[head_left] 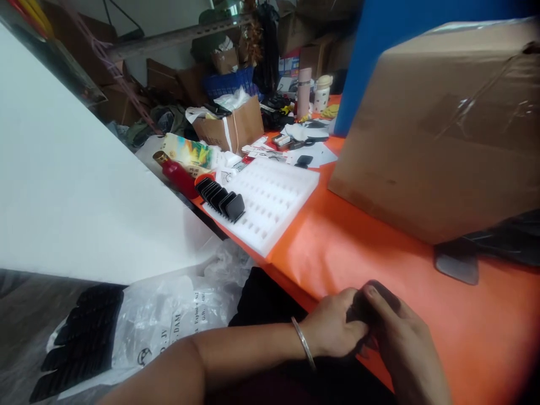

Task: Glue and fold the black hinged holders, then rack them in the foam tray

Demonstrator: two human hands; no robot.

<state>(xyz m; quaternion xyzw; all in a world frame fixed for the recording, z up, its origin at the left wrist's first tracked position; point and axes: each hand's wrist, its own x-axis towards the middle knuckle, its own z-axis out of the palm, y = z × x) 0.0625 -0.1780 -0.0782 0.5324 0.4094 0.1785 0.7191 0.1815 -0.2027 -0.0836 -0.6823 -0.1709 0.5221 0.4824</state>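
My left hand [333, 326], with a bracelet at the wrist, is closed on a small dark flat piece [387, 295] with rounded corners. My right hand [407, 346] grips the same piece from the other side, its thumb resting across the top. Both hands are just over the near edge of the orange table [350, 247]. The fingers hide most of the piece, and its details are blurred. Beyond them lies a white foam tray [274, 194] with rows of slots. Several black flat pieces [232, 206] stand upright in a row along its left side.
At right a big cardboard box [422, 135] stands on the table, a dark flat piece [457, 264] by its lower edge. Further back are a red bottle [179, 175], a smaller open carton [236, 128] and two drink bottles. Bagged black pieces [80, 332] lie lower left.
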